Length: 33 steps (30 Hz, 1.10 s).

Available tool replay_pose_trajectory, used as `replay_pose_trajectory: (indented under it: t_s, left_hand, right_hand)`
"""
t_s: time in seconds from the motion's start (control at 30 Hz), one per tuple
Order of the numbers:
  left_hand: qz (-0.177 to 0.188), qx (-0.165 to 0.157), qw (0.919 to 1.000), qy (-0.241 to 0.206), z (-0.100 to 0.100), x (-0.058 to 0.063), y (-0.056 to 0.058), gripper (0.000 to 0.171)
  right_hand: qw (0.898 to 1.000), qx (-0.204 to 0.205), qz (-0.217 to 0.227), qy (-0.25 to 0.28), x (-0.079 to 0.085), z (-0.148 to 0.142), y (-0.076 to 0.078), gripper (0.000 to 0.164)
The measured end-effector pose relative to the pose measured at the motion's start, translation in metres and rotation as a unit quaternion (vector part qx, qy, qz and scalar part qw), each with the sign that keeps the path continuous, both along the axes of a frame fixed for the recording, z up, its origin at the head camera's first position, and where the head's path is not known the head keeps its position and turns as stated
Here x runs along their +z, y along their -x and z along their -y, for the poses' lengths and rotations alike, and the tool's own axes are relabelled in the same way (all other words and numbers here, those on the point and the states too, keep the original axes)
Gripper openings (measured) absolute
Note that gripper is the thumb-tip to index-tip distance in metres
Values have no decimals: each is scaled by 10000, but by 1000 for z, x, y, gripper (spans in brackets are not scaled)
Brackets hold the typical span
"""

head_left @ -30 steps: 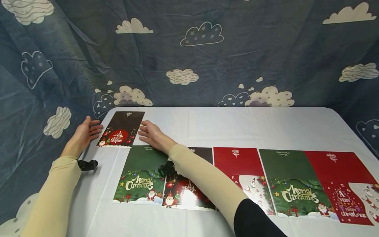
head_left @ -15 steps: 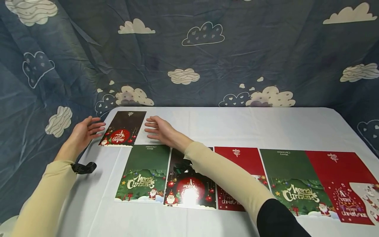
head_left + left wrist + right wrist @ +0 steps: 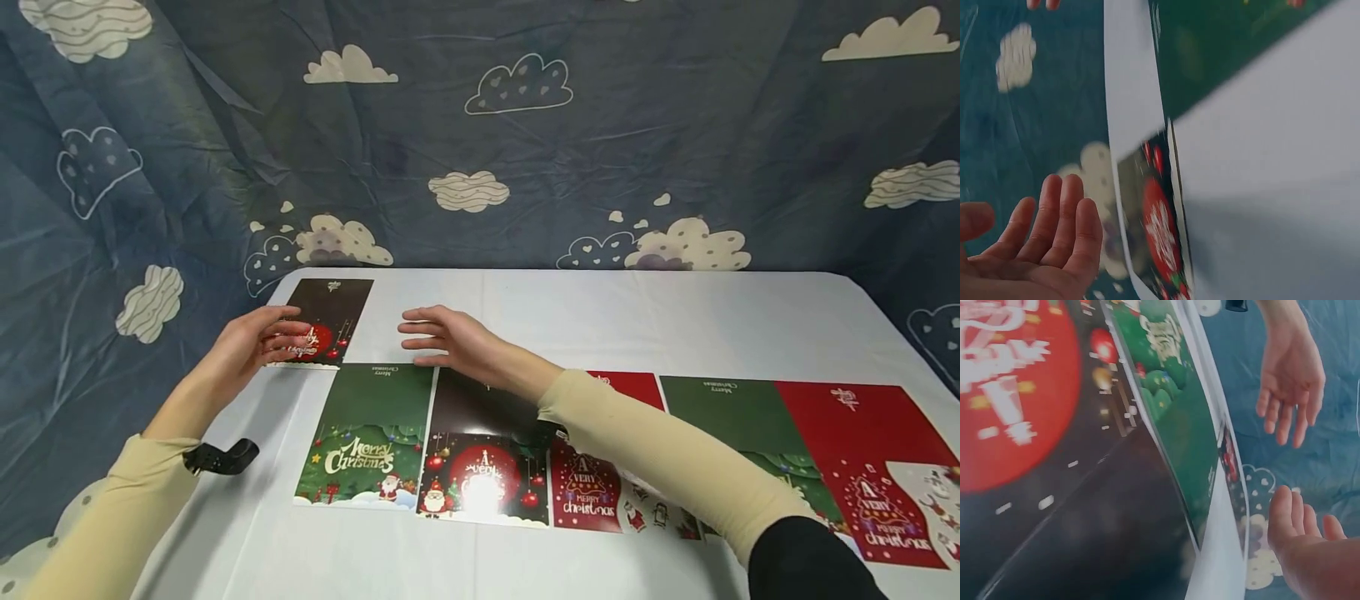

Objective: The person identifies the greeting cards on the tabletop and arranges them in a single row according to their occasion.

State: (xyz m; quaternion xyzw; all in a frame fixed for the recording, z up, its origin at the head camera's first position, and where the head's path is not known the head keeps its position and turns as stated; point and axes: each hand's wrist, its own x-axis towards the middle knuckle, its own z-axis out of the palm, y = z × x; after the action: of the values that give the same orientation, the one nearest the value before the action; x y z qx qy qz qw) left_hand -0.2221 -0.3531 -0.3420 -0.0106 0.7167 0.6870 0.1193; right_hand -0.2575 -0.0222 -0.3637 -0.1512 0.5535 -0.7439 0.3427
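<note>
My left hand (image 3: pixel 251 354) hovers at the left edge of a dark Christmas card (image 3: pixel 330 312) lying at the far left of the table, and overlaps it in the head view. Its fingers are extended and hold nothing, as the left wrist view also shows. My right hand (image 3: pixel 468 342), fingers straight and nothing in them, is above the table just behind a row of Christmas cards. Nearest to it are a green card (image 3: pixel 371 400) reading Merry Christmas and a second dark card (image 3: pixel 483 450) with a red circle. The right forearm partly covers a red card (image 3: pixel 588 492).
Further right in the row lie another green card (image 3: pixel 720 408) and another red card (image 3: pixel 862 425), edge to edge. A white cloth (image 3: pixel 337 554) covers the table. Behind it hangs a dark blue curtain (image 3: pixel 637 158) with cloud prints.
My right hand has drawn away to the right from the far-left dark card. The left hand has shifted right, now overlapping that card's left side. The cards stay in place.
</note>
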Motion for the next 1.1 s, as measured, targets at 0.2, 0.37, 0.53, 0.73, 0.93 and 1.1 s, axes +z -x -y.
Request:
replay_pose_trajectory:
  t_s: [0.2, 0.37, 0.53, 0.73, 0.93, 1.1]
  left_hand:
    - [-261, -388, 9973, 569, -39, 3, -17, 34]
    - [-381, -562, 9940, 856, -64, 3, -33, 38]
    - [-416, -791, 9909, 1005, -87, 0, -47, 39]
    - [-29, -1072, 9920, 662, -112, -11, -59, 43]
    - [593, -1306, 9897, -18, -128, -21, -67, 49]
    - [847, -1526, 9842, -284, -136, -25, -71, 53]
  right_hand:
    - [9989, 54, -323, -336, 3, -31, -18, 46]
    - [9977, -48, -448, -508, 6, -60, -35, 44]
    - [9946, -185, -642, -793, 9, -90, -51, 43]
    - [9916, -308, -554, -1129, 6, -116, -67, 43]
    - [9902, -380, -302, -1310, 1, -135, -83, 45]
    - [9900, -469, 6, -1334, -2, -148, -94, 53]
